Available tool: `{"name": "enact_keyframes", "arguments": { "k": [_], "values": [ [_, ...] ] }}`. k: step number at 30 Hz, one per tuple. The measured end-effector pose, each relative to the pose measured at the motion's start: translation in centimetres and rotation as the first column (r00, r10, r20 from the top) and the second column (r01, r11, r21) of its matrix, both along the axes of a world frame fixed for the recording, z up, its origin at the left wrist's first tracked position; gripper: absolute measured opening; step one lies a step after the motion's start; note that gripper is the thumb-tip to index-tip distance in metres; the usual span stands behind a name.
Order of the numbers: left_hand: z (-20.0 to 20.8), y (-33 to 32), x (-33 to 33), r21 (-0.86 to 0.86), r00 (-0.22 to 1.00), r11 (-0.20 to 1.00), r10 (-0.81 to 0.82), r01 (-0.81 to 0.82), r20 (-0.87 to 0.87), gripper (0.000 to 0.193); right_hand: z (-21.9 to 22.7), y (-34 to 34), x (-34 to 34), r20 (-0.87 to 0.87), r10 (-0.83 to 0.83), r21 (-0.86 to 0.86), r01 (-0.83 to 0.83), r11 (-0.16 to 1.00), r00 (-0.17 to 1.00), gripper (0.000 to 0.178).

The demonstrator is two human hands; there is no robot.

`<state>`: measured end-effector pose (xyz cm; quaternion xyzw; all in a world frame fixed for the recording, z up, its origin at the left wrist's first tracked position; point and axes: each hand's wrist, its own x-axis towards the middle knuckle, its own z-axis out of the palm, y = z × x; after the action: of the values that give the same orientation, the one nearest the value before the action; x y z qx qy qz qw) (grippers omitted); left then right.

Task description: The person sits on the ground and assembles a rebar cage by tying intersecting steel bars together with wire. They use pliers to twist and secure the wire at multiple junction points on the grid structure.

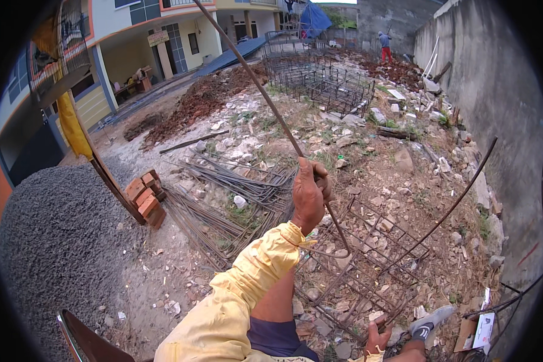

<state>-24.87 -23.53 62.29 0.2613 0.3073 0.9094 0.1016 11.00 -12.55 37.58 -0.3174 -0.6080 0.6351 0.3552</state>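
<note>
- Left hand [309,196]: raised in front of the person on a yellow-sleeved forearm, back of the hand toward the camera; fingers [323,183] curled fully closed around a long steel rod.
- Long steel rod [265,96]: thin, rusty brown; long axis runs from the upper left, high above the yard, down through the fist and on to the lower right, where its lower end reaches into the rebar cage. The grip sits well toward the lower end, so most of the length stands above the hand.
- Right hand [377,339]: low at the bottom edge, just beside the near end of the cage; fingers reach up against a bar there, but whether they close on it cannot be told.
- Rebar cage [368,265]: rectangular frame of tied rusty bars lying on the rubble-strewn ground, directly below and right of the left hand; nearer the right hand than the left.
- Second bent rod [458,202]: rises from the cage toward the upper right, apart from both hands.
- Grey shoe [431,323]: planted just beside the right hand at the cage end.
- Loose rebar bundle [235,193]: lying on the ground left of the left hand.
- Brick stack [146,199] and gravel heap [60,235]: further left, well apart.
</note>
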Motion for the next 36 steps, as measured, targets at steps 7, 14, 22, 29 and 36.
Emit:
{"name": "enact_keyframes", "arguments": {
  "k": [7,14,22,29,36],
  "values": [
    [-9.7,7.2,14.2,-0.374,0.918,0.926,-0.193,0.053,-0.347,0.040,14.2,5.3,1.4,-0.326,-0.072,0.079,0.103,0.992,0.943,0.028],
    [-14.2,6.3,24.2,-0.510,0.678,0.844,-0.473,0.165,-0.563,0.030,26.4,4.8,5.8,-0.486,-0.107,0.079,0.166,0.983,0.867,0.041],
    [-17.0,9.5,27.0,-0.490,0.614,0.866,-0.442,0.102,-0.654,0.024,27.4,3.9,9.9,-0.489,-0.530,-0.012,0.603,0.798,0.692,0.043],
    [-18.5,12.8,29.3,-0.469,0.589,0.877,-0.435,0.105,-0.681,0.021,27.7,3.8,10.8,-0.535,-0.100,0.370,0.340,0.864,0.839,0.026],
    [-18.4,13.8,28.0,-0.440,0.578,0.897,-0.378,0.036,-0.723,0.021,27.8,2.9,10.5,-0.576,-0.080,0.467,0.407,0.785,0.814,0.026]
  ]
}}
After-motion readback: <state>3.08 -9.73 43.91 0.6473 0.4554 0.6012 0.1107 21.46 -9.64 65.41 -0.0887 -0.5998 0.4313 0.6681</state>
